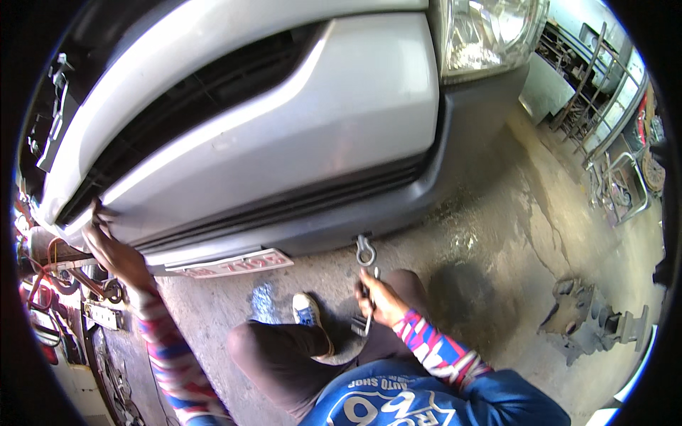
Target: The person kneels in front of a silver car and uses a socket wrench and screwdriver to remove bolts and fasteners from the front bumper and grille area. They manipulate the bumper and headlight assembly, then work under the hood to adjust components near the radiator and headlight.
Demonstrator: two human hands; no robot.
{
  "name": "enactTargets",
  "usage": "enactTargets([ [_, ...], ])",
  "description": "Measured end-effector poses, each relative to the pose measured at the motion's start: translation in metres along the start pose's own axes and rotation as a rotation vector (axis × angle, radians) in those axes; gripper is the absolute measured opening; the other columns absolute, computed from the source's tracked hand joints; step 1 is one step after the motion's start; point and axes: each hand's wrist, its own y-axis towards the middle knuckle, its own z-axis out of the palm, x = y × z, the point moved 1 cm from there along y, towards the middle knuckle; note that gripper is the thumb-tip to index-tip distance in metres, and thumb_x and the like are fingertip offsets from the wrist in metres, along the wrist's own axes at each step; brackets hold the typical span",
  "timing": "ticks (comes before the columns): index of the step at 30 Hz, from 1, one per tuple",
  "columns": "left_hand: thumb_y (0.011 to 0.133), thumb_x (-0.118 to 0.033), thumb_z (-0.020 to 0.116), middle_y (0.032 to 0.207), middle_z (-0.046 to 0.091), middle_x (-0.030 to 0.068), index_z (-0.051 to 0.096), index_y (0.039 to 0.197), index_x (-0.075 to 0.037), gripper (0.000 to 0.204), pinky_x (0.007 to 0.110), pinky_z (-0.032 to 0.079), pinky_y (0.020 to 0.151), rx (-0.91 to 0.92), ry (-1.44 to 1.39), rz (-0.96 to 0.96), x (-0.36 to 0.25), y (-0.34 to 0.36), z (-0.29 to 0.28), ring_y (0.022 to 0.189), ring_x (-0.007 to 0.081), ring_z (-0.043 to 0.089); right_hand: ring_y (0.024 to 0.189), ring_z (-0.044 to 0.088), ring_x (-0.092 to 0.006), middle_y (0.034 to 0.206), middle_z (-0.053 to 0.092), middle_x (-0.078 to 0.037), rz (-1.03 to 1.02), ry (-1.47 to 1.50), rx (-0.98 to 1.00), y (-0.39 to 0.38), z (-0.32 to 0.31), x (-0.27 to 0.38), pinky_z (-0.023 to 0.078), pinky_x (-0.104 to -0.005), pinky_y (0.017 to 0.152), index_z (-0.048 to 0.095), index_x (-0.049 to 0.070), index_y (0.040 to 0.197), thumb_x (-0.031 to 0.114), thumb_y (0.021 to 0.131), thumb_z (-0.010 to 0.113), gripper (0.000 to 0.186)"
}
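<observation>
The silver front bumper (341,121) of a vehicle spans the view ahead of me. At its left end, my left hand (117,252) reaches up, with its fingers hooked at the bumper's edge beside the dark grille opening (206,92). My right hand (383,302) is closed around a slim metal hand tool (369,323), held low in front of my knees. Fingers cover part of the tool, so its exact kind is unclear. Just beyond that hand, a grey tow hook (365,252) hangs under the bumper. A white licence plate (238,264) with red characters sits along the lower edge.
A clear headlight (486,35) is at the upper right. On the concrete floor (497,234) to the right lies a large grey metal casting (590,319). Metal frames (621,184) stand farther right. Cables and parts (53,273) crowd the left side.
</observation>
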Motion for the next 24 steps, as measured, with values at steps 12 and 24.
enactTargets([
  [12, 0.088, -0.023, 0.077, 0.124, 0.064, 0.0182, 0.074, 0.110, -0.008, 0.027, 0.045, 0.048, 0.095, 1.218, -0.451, -0.102, -0.190, -0.242, -0.011, 0.111, 0.0381, 0.060, 0.067, 0.061, -0.0121, 0.082, 0.064, 0.000, 0.056, 0.044, 0.280, -0.038, 0.044, 0.018, 0.050, -0.0276, 0.057, 0.066, 0.011, 0.112, 0.048, 0.103, 0.058, 0.040],
  [24, 0.095, -0.031, 0.075, 0.095, 0.072, 0.0174, 0.041, 0.149, 0.000, 0.071, 0.036, 0.054, 0.077, 1.393, -0.740, -0.490, -0.220, -0.214, -0.021, 0.085, 0.0235, 0.070, 0.079, 0.056, -0.0132, 0.091, 0.061, -0.001, -0.398, 0.344, 0.414, -0.070, 0.089, 0.077, 0.046, -0.0309, 0.074, 0.066, 0.004, 0.113, 0.017, 0.102, 0.064, 0.017],
])
